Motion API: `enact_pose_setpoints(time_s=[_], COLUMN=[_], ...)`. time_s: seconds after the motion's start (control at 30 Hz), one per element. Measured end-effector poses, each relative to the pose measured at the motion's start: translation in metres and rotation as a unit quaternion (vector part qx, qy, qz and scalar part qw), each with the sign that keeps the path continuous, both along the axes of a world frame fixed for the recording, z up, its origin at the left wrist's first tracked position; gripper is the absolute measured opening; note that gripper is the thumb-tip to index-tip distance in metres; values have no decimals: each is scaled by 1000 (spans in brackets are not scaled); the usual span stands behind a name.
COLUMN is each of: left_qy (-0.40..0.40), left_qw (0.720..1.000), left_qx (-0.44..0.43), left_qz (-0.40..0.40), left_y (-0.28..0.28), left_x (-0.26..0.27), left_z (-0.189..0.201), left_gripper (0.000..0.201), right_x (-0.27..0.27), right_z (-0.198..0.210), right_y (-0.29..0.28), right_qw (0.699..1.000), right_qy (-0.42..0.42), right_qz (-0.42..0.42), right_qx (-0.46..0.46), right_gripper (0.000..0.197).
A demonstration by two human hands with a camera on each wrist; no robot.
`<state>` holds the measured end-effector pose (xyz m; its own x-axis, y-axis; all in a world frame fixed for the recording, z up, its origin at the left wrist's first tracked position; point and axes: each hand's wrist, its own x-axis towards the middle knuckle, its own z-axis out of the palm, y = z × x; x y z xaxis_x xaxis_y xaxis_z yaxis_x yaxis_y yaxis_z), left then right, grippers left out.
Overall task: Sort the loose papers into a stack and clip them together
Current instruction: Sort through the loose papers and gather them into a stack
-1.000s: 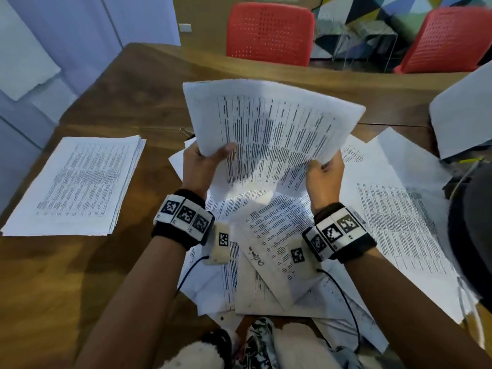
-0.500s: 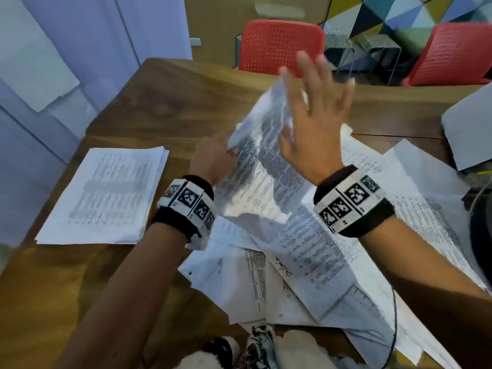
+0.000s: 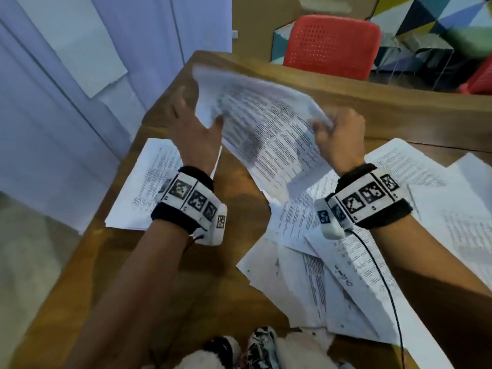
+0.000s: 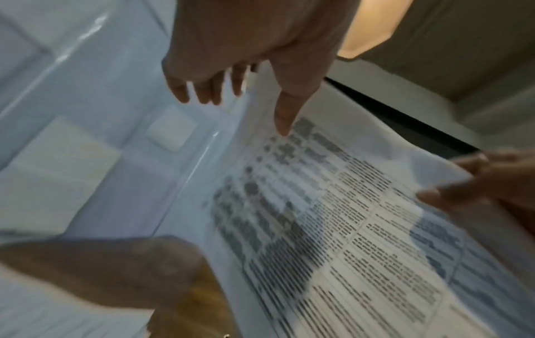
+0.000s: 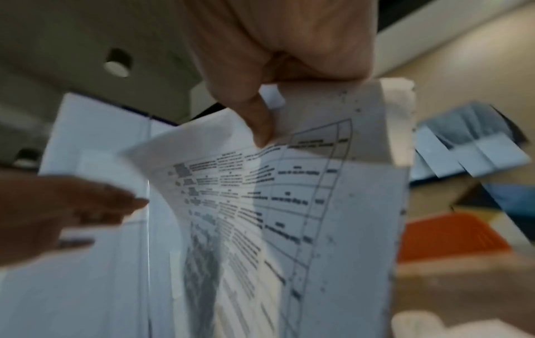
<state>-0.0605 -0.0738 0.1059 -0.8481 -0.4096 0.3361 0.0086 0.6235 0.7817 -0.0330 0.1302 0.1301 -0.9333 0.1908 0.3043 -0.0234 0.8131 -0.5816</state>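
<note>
A bundle of printed sheets (image 3: 269, 129) hangs in the air over the wooden table (image 3: 231, 198), tilted and blurred. My right hand (image 3: 323, 126) pinches its right edge, thumb in front (image 5: 260, 123) and curled fingers behind. My left hand (image 3: 197, 110) is at the bundle's left edge. Its thumb (image 4: 285, 123) lies straight on the printed face, and its fingers (image 4: 202, 91) stretch out straight just past the edge. A squared stack of papers (image 3: 138, 193) lies flat on the table under my left wrist. Loose sheets (image 3: 314, 278) are strewn to the right. No clip shows.
The table's left edge (image 3: 106, 198) runs just beside the squared stack, with floor and a pale wall beyond. A red chair (image 3: 330, 41) stands behind the far edge. A cable (image 3: 383, 283) trails from my right wristband over the loose sheets.
Half a second ago my right hand was spread open above the bundle; now it pinches the right edge. The bundle has swung left and flattened out, toward the squared stack.
</note>
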Motion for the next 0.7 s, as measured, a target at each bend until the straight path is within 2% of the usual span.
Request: enact_pose_setpoints(time_s=[0.03, 0.1, 0.17, 0.2, 0.23, 0.3, 0.33, 0.4, 0.53, 0.6, 0.7], left_qy=[-23, -67, -133, -173, -211, -255, -258, -260, -275, -299, -315], left_qw=[997, 972, 941, 929, 922, 922, 930, 942, 950, 947, 941], left_qx=[70, 224, 313, 326, 324, 289, 257, 210, 145, 98, 90], left_qz=[19, 18, 1, -12, -26, -52, -51, -22, 29, 65, 82], left_y=[-10, -34, -56, -67, -75, -89, -99, -118, -158, -174, -188], left_x=[-1, -12, -17, -20, -18, -15, -18, -19, -16, -14, -11], left_z=[-1, -17, -34, -44, -49, -55, -61, -71, -90, -100, -112], left_gripper=[80, 90, 95, 93, 81, 44, 28, 10, 27, 26, 24], right_x=[-5, -12, -18, -19, -20, -22, -23, -26, -26, -23, -15], right_z=[-6, -20, -33, -39, -46, -58, -65, -81, -125, -143, -155], right_y=[-7, -26, -46, -58, -69, -92, -104, -125, -159, -172, -183], right_qw=[998, 973, 936, 918, 903, 878, 873, 883, 883, 885, 901], right_qy=[-2, -17, -40, -58, -78, -116, -133, -165, -280, -327, -353], right_qz=[-12, -37, -34, -26, -23, -18, -16, -12, 11, 21, 48], right_qx=[-68, -226, -349, -391, -422, -465, -469, -438, -377, -331, -248], right_gripper=[26, 25, 24, 23, 22, 24, 25, 27, 32, 30, 17])
